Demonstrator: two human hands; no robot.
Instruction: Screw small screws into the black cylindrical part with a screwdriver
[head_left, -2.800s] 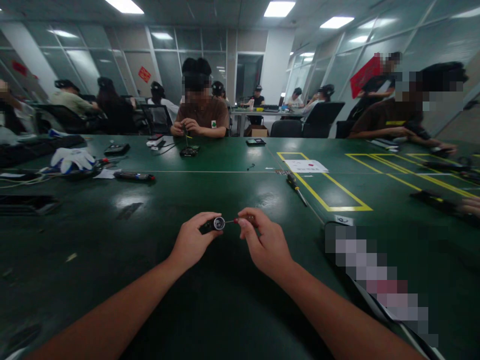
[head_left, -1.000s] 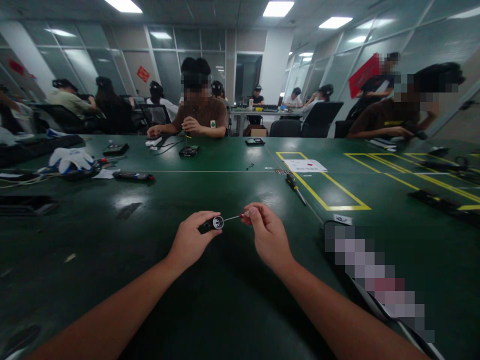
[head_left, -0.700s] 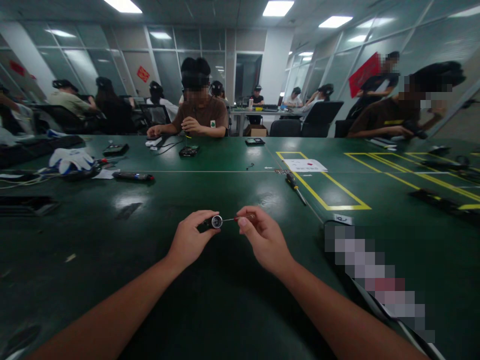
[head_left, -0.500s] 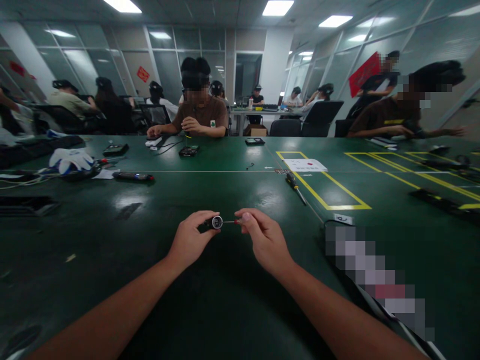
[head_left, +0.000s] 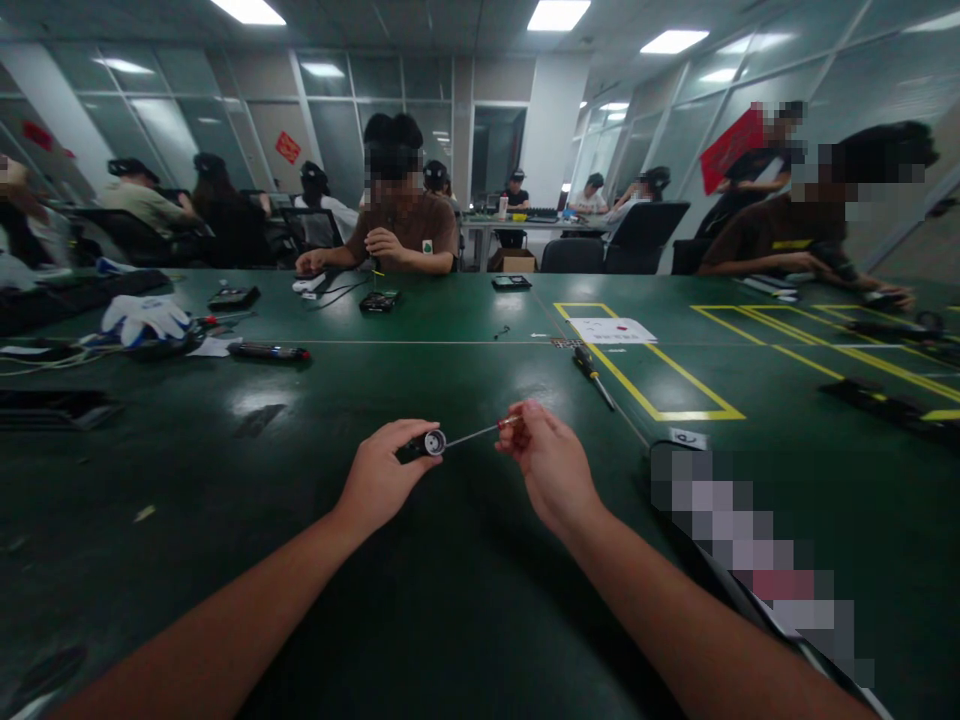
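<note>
My left hand [head_left: 386, 472] is closed round a short black cylinder with a silver-rimmed round end [head_left: 434, 442], which looks like part of a flashlight. Its open end faces me, with small details inside that I cannot make out. Between the fingers and thumb of my right hand [head_left: 551, 455] is a slim screwdriver [head_left: 474, 434] with a thin metal shaft and a reddish handle. The shaft points left, its tip at the rim of the cylinder; whether it touches is unclear. Both hands are above the green table [head_left: 465, 600].
A black-and-yellow screwdriver [head_left: 594, 378] lies ahead to the right, near a white sheet [head_left: 613, 330]. White gloves [head_left: 146, 318] and a dark tool with a red end [head_left: 268, 352] lie to the left. A long dark-edged object [head_left: 720, 570], partly blurred out, lies by my right forearm. People sit opposite.
My right hand has moved right and slightly up, drawing the screwdriver outward so more shaft shows, now slanted. My left hand holds the cylinder in the same place.
</note>
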